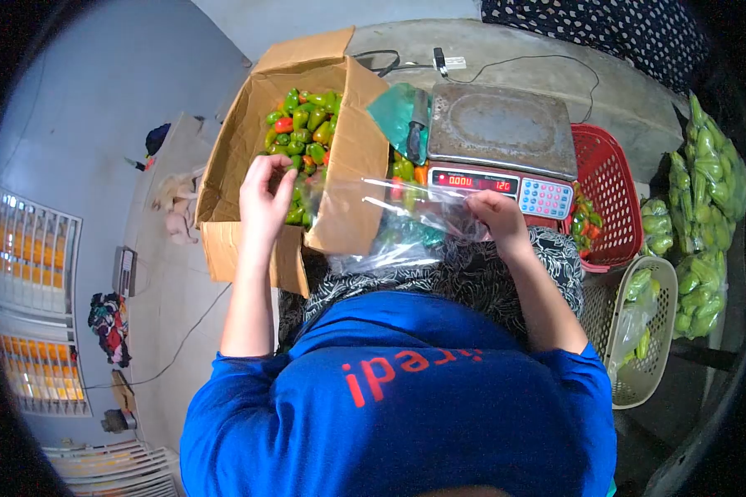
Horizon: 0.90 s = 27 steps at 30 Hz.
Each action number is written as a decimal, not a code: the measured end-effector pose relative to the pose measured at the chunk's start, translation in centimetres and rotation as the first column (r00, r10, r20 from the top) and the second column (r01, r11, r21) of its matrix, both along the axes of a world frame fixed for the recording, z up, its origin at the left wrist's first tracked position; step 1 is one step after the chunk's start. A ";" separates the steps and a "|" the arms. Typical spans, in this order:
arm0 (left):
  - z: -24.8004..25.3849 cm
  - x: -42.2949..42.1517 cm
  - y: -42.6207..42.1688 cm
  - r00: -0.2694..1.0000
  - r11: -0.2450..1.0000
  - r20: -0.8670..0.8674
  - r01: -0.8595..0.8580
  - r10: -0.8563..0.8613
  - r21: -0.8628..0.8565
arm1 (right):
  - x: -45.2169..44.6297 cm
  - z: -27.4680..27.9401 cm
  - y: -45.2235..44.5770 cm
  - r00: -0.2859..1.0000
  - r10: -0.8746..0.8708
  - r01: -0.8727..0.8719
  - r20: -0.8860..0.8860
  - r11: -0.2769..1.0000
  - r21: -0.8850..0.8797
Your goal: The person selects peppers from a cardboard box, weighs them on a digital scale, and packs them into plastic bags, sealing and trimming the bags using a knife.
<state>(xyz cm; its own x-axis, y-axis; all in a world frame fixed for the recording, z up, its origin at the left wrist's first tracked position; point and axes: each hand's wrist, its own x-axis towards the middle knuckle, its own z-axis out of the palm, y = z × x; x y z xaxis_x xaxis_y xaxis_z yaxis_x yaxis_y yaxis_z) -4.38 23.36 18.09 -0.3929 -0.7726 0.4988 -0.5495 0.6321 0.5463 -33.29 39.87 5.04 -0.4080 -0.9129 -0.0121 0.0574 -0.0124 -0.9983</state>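
My left hand (264,192) is over the near left part of an open cardboard box (359,141) of green and red peppers (302,124). Its thumb and fingers are pinched at the left end of a clear plastic bag (398,236). In front of the digital scale (501,128), my right hand (499,217) pinches the bag's other end. The bag looks empty and hangs stretched between both hands, above my lap. Nothing lies on the scale's metal plate, and its red display is lit.
A red basket (626,186) with some peppers is right of the scale. Beyond it are filled bags of green vegetables (709,178) and a cream basket (659,352). A dark-handled tool (417,128) and green plastic (389,108) lie between box and scale. Cables (547,58) run behind.
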 end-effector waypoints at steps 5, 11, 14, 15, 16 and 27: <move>-1.4 -4.3 5.6 0.928 0.932 0.084 0.364 -0.362 -0.003 | -0.3 -2.8 -0.5 0.986 0.155 -0.143 -0.061 0.976 0.166; -6.8 -7.7 10.4 0.801 0.738 0.027 0.537 -0.598 0.409 | 1.9 -1.0 0.2 0.981 0.183 -0.184 -0.065 0.983 -0.011; -8.6 -7.9 10.7 0.805 0.721 0.007 0.527 -0.593 0.449 | 1.6 -0.7 0.6 0.964 0.174 -0.162 -0.202 0.984 0.075; -8.7 -7.9 10.7 0.812 0.727 0.012 0.515 -0.583 0.455 | 1.4 -0.5 0.7 0.952 0.178 -0.148 -0.249 0.980 0.135; -8.9 -7.9 10.7 0.819 0.732 0.017 0.502 -0.573 0.460 | 1.3 -0.6 0.6 0.951 0.171 -0.146 -0.256 0.983 0.115; -10.4 -8.2 10.3 0.888 0.606 -0.244 0.447 -0.390 0.658 | 3.4 -1.7 0.6 0.962 0.269 -0.267 0.036 0.962 -0.050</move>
<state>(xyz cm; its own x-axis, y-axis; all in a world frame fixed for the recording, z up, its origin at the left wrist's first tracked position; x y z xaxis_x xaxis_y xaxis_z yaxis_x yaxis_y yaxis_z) -12.55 33.65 7.64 -0.7485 -0.6606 -0.0575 -0.2650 0.2185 0.9392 -29.92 40.51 3.35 -0.1483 -0.9888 0.0185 0.1067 -0.0345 -0.9937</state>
